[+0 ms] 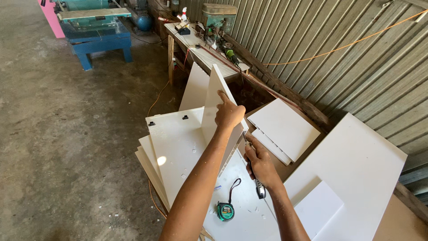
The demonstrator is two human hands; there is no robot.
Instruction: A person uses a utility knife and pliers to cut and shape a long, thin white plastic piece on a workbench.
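Observation:
My left hand (228, 114) grips the top edge of a white panel (214, 102) that stands tilted on edge on a flat white board (178, 143). My right hand (259, 161) holds a screwdriver (260, 189) by its dark and grey handle, with the tip up against the lower side of the standing panel. A green tape measure (225, 210) with a black strap lies on the flat board near my left forearm.
More white panels lie stacked at right (285, 127) and lean near the corrugated metal wall (356, 165). A workbench with tools and a drill press (218, 18) stands behind. A blue machine stand (96, 38) is at the far left on the concrete floor. An orange cable (156, 100) runs across the floor.

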